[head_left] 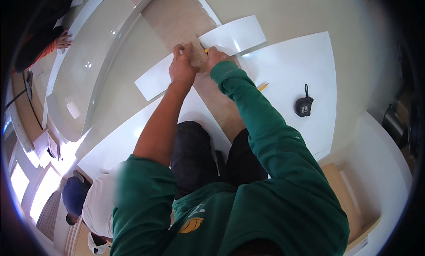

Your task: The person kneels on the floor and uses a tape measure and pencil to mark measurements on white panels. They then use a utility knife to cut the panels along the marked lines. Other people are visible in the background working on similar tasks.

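My left hand (182, 68) rests on a long brown board (212, 94), its thumb and fingers spread and bent against the surface. Close beside it, my right hand (218, 57) is closed around a small yellow and black tool (206, 50), mostly hidden by the fingers. A white strip (152, 79) reaches out from beside my left hand. Another white piece (237, 34) extends beyond my right hand. Whether the two join under my hands I cannot tell. A yellow pencil (264, 86) lies by my right forearm, on a large white panel (292, 65).
A black tape measure (304, 106) with a wrist loop sits on the panel. Another white panel (133, 132) lies near my knees. Curved white edging (104, 65) stands at the left. Another person's hand (64, 40) is at far left; a person in a light shirt (99, 203) is lower left.
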`<state>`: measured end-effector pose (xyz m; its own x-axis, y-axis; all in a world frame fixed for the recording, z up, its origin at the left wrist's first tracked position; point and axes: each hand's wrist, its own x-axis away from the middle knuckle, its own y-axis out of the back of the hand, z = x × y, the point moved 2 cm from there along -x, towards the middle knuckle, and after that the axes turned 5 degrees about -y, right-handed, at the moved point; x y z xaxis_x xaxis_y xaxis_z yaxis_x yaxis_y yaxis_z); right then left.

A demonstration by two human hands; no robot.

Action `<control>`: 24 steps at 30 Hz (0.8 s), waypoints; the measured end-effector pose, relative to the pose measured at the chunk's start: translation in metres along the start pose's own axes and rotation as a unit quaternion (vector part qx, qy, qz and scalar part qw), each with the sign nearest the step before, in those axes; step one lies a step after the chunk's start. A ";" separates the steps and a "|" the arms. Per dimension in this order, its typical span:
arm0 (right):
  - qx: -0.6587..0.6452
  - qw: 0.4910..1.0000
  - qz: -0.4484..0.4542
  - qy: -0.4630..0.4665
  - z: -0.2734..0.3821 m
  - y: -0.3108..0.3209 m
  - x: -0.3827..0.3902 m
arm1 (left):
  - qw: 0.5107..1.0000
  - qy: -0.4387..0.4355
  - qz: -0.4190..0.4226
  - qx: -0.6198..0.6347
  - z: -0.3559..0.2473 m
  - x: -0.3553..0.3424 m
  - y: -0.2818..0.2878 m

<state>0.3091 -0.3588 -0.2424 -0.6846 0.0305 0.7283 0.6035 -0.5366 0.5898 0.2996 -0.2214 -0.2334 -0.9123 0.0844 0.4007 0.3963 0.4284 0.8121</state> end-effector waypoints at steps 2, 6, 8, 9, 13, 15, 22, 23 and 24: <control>-0.006 1.000 0.001 0.007 -0.014 -0.008 0.012 | 1.000 0.007 0.006 -0.005 -0.002 0.001 0.002; -0.036 0.999 -0.003 -0.021 -0.046 -0.029 0.043 | 1.000 0.018 0.011 -0.007 -0.005 0.000 0.004; -0.010 0.999 0.029 -0.030 -0.066 -0.034 0.065 | 1.000 0.022 0.015 -0.002 -0.004 0.001 0.002; -0.019 0.999 0.015 -0.040 -0.075 -0.031 0.073 | 1.000 0.014 0.009 -0.005 -0.004 0.000 0.001; -0.228 0.958 -0.125 -0.117 -0.100 -0.007 0.077 | 1.000 0.006 0.001 -0.010 0.001 0.004 -0.003; -0.372 0.895 -0.208 -0.135 -0.096 -0.001 0.052 | 1.000 -0.007 -0.010 -0.003 0.002 0.001 0.001; -0.626 0.719 -0.245 -0.179 -0.086 -0.029 -0.028 | 0.999 0.001 0.016 0.033 0.005 -0.001 0.005; -0.672 0.685 -0.237 -0.152 -0.091 -0.024 -0.020 | 0.999 0.006 0.018 0.034 0.004 0.000 0.005; -0.625 0.716 -0.279 -0.134 -0.100 -0.014 -0.003 | 0.999 0.009 0.019 0.033 0.004 0.001 0.006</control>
<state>0.2619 -0.4362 -0.2877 -0.4727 0.6055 0.6402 -0.6864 -0.7086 0.1635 0.3006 -0.2148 -0.2300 -0.8947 0.0855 0.4383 0.4218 0.4844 0.7665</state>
